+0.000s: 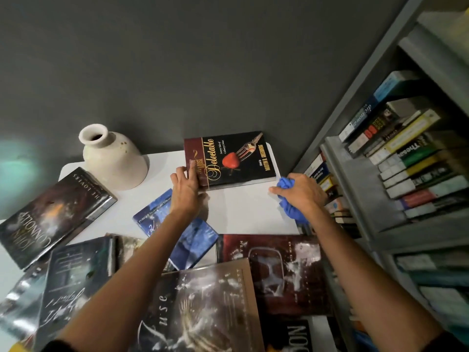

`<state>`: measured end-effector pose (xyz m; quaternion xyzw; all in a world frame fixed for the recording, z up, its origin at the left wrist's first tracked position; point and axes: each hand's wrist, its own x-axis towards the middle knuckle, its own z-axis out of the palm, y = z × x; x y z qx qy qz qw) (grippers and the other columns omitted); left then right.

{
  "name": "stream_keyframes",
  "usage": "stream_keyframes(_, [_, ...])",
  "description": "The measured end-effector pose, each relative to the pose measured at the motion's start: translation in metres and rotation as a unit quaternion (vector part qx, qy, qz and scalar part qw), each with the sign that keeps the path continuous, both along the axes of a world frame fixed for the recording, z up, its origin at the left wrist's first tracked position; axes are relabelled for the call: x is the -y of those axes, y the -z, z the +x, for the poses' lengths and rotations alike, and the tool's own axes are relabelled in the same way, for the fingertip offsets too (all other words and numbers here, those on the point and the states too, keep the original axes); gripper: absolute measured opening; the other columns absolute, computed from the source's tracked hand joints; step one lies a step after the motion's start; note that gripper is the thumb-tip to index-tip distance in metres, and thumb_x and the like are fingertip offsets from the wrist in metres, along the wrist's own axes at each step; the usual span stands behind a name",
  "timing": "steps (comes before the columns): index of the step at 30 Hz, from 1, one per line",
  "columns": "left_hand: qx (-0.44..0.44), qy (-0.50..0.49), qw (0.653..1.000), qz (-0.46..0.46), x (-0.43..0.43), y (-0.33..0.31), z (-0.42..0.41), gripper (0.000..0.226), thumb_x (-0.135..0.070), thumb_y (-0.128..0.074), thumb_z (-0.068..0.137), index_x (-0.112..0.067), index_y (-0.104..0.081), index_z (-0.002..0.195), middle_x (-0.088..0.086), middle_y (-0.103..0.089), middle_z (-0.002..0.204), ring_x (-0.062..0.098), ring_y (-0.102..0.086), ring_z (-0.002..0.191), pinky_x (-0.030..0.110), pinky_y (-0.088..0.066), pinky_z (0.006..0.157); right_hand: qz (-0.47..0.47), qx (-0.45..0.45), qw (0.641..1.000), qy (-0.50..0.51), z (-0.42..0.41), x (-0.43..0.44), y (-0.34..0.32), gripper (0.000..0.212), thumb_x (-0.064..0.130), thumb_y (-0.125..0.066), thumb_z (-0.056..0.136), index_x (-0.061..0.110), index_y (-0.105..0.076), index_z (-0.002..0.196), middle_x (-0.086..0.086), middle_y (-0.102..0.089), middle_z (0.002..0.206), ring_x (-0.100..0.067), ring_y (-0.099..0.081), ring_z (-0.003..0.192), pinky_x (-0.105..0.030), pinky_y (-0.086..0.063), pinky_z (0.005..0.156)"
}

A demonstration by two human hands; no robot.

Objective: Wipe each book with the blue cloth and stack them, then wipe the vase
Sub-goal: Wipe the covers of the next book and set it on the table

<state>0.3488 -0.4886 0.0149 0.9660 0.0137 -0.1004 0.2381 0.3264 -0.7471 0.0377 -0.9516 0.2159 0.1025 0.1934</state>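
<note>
L hand (186, 185): fingers over the near-left corner of the glossy black-and-maroon paperback book (236, 158), thumb at its edge, so I'm pinching that corner. R hand (300, 190): fist closed round the crumpled blue cloth (288, 208), wad poking out in front of and below my palm.

Positions, ref = cream ceramic vase (111, 158):
- Paperback lies flat, cover up, on the white tabletop (241, 214), right of the vase and apart from it, back against the dark wall.
- Cloth + R hand are further right again, just off the book's near-right corner. Can't tell if the cloth touches the book.
- Other books, incl. a small blue paperback (177, 232) and a dark hardcover (55, 214), lie scattered nearer me than the vase, some overlapping.

Handling est.:
- Paperback: prob. light, cover flexes, gloss likely slick. It will skate on the smooth top if wiped unbraced. Best hold is at the corner, pressing down, which leaves most of the cover free for the cloth.
- Cloth: soft, shapeless. Keep it bunched so a pad faces down.
- Hardcovers: prob. heavier, jackets may slide. Lift by both long edges when stacking.
- Vase: rigid, breakable, wide base, narrow neck. Steady it at the shoulder w/ the free hand while wiping, not by the rim alone.
</note>
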Motion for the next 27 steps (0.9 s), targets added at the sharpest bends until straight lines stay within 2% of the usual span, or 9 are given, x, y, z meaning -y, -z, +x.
stream_keyframes(5, [0.031, 0.012, 0.995, -0.096, -0.006, -0.044, -0.063, 0.050, -0.015, -0.060, 0.095, -0.010, -0.041, 0.141, 0.019, -0.042, 0.134, 0.031, -0.034, 0.127, 0.034, -0.032, 0.102, 0.058, -0.003, 0.998, 0.024, -0.062, 0.003, -0.033, 0.051, 0.059, -0.072, 0.073, 0.012, -0.064, 0.089, -0.005, -0.063, 0.083, -0.023, -0.058, 0.077, -0.031, -0.048, 0.070])
stream_keyframes(8, [0.047, 0.037, 0.988, -0.143, -0.022, -0.062, -0.113, 0.036, -0.013, -0.061, 0.095, -0.002, -0.055, 0.129, 0.018, -0.055, 0.125, 0.031, -0.049, 0.118, 0.020, -0.032, 0.089, 0.076, -0.008, 0.997, 0.024, -0.110, -0.003, -0.044, 0.055, 0.060, -0.072, 0.072, 0.013, -0.066, 0.100, -0.005, -0.068, 0.094, -0.024, -0.064, 0.084, -0.039, -0.054, 0.081])
stream_keyframes(11, [0.060, 0.019, 0.984, -0.164, -0.045, -0.062, -0.161, 0.027, -0.011, -0.060, 0.095, -0.001, -0.061, 0.120, 0.018, -0.061, 0.118, 0.026, -0.058, 0.104, 0.024, -0.038, 0.086, 0.142, -0.033, 0.989, 0.021, -0.159, -0.015, -0.045, 0.037, 0.056, -0.073, 0.072, 0.024, -0.067, 0.090, -0.003, -0.070, 0.092, -0.024, -0.065, 0.086, -0.040, -0.054, 0.082])
stream_keyframes(14, [0.060, -0.043, 0.979, -0.189, -0.072, -0.054, -0.209, 0.024, -0.005, -0.057, 0.095, -0.001, -0.059, 0.118, 0.019, -0.060, 0.112, 0.025, -0.057, 0.097, 0.037, -0.047, 0.089, 0.201, -0.073, 0.977, 0.015, -0.202, -0.034, -0.039, 0.025, 0.043, -0.075, 0.077, 0.022, -0.062, 0.073, -0.004, -0.067, 0.081, -0.020, -0.064, 0.077, -0.031, -0.055, 0.078])
stream_keyframes(16, [0.063, -0.105, 0.977, -0.176, -0.089, -0.047, -0.237, 0.027, 0.001, -0.057, 0.093, 0.006, -0.055, 0.119, 0.024, -0.057, 0.106, 0.034, -0.054, 0.099, 0.042, -0.043, 0.092, 0.243, -0.101, 0.965, 0.018, -0.227, -0.049, -0.036, 0.027, 0.035, -0.075, 0.080, 0.017, -0.059, 0.068, -0.002, -0.061, 0.068, -0.012, -0.058, 0.062, -0.018, -0.050, 0.061])
stream_keyframes(19, [-0.025, -0.197, 0.966, -0.165, -0.110, -0.028, -0.263, 0.034, -0.012, -0.058, 0.095, 0.007, -0.052, 0.123, 0.032, -0.054, 0.116, 0.049, -0.050, 0.112, 0.050, -0.038, 0.099, 0.251, -0.144, 0.957, 0.028, -0.253, -0.064, -0.025, 0.036, 0.037, -0.077, 0.077, 0.020, -0.051, 0.059, 0.003, -0.055, 0.061, -0.008, -0.051, 0.058, -0.023, -0.040, 0.057])
stream_keyframes(22, [-0.094, -0.230, 0.934, -0.258, -0.121, -0.014, -0.277, 0.049, -0.049, -0.057, 0.093, -0.004, -0.053, 0.113, 0.019, -0.061, 0.111, 0.040, -0.059, 0.106, 0.045, -0.047, 0.093, 0.304, -0.136, 0.940, 0.067, -0.268, -0.073, -0.019, 0.026, 0.033, -0.081, 0.073, 0.015, -0.063, 0.073, -0.005, -0.068, 0.078, -0.014, -0.064, 0.069, -0.022, -0.049, 0.062])
stream_keyframes(24, [-0.126, -0.252, 0.904, -0.321, -0.120, -0.018, -0.281, 0.033, -0.037, -0.050, 0.100, -0.004, -0.057, 0.102, 0.014, -0.065, 0.101, 0.029, -0.060, 0.095, 0.036, -0.046, 0.086, 0.338, -0.129, 0.927, 0.096, -0.272, -0.077, -0.020, 0.022, 0.028, -0.080, 0.075, 0.013, -0.066, 0.081, -0.008, -0.070, 0.084, -0.016, -0.067, 0.070, -0.017, -0.049, 0.055])
stream_keyframes(27, [-0.155, -0.271, 0.861, -0.401, -0.123, -0.014, -0.277, 0.040, -0.028, -0.041, 0.105, 0.008, -0.059, 0.105, 0.023, -0.067, 0.104, 0.034, -0.063, 0.094, 0.043, -0.051, 0.086, 0.359, -0.112, 0.919, 0.120, -0.273, -0.078, -0.022, 0.016, 0.025, -0.079, 0.077, 0.015, -0.066, 0.080, -0.006, -0.069, 0.082, -0.013, -0.065, 0.068, -0.016, -0.046, 0.051])
